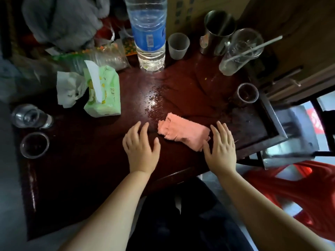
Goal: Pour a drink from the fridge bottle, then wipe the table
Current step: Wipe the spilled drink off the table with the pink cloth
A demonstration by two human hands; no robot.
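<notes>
A folded pink cloth (183,133) lies on the dark red table (90,160) near its front edge. My left hand (141,149) lies flat on the table just left of the cloth, fingers straight, holding nothing. My right hand (220,149) is spread at the cloth's right end, with its thumb at the cloth's edge. A large clear water bottle with a blue label (148,33) stands upright at the back. A small frosted plastic cup (178,46) stands to its right. Wet specks glisten on the table (154,102) behind the cloth.
A green tissue pack (103,93) and crumpled tissue (68,89) lie at left. A steel cup (217,31), a tall glass with a straw (239,51) and a small cup (247,93) stand at right. Two cups (34,144) and a glass (30,115) sit at far left. A red bag (299,196) hangs lower right.
</notes>
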